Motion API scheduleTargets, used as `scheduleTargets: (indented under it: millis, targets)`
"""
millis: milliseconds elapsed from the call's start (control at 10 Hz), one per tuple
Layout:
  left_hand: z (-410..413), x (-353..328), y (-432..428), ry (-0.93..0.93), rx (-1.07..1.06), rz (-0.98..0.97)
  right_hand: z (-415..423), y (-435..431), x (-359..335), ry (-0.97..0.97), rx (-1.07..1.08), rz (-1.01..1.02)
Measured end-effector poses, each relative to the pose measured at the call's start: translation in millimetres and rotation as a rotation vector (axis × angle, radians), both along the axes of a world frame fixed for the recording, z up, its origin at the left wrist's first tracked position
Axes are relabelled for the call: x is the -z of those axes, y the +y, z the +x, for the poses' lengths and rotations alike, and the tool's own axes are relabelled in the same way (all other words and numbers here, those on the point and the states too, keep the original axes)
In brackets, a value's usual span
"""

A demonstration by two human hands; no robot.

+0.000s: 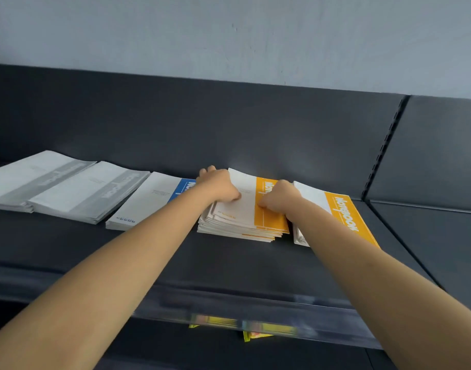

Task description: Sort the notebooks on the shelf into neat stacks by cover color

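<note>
We see both arms stretched forward and level over the dark shelf [229, 265], meeting at the middle orange stack [245, 212]. The left hand [219, 186] clamps the stack's left side, with the thumb flat on the white part of the top cover and the fingers curled round the far left corner. The right hand [279, 196] grips the right side: its thumb presses on the orange band, and its fingers curl down into the narrow gap beside the right orange stack [341, 214], where we cannot see their tips.

The gripped stack lies against the back panel [202, 129]. Its front edge is ragged, with lower notebooks stepping out past the top one. The blue stack [154, 201] lies just to the left, its right edge hidden behind the left forearm. Two grey stacks [69, 188] lie farther left, touching each other. Bare shelf runs in front of all the stacks as far as the clear front lip [229, 308]. The right orange stack ends near the slotted upright [383, 145].
</note>
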State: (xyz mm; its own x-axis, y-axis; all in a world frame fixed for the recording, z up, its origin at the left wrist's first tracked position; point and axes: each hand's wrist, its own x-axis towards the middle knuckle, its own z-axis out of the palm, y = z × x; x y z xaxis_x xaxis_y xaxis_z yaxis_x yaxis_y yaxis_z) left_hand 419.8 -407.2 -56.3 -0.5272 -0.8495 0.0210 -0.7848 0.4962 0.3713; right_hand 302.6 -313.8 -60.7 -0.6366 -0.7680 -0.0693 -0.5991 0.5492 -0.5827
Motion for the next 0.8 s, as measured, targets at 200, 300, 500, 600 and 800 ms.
scheduleTargets:
  millis: [200,300,500,600,800]
  targets:
    - [9.3,7.8,7.1,0.347,-0.017,0.39,6.6,-1.3,7.6,-0.162,0.018,-0.065]
    - [15.9,7.5,2.9,0.464,-0.112,0.604,11.5,-4.8,6.2,-0.237,0.017,-0.069]
    - [19.6,10.3,-1.9,0.478,-0.124,0.703,11.3,-10.2,8.6,-0.221,0.02,-0.078]
    - [25.3,9.8,-0.6,0.464,-0.105,0.676,18.9,-10.7,5.5,-0.206,-0.011,-0.047]
    - [32.7,13.2,-5.0,0.557,-0.054,0.371,28.4,-4.7,1.5,-0.21,0.058,-0.043]
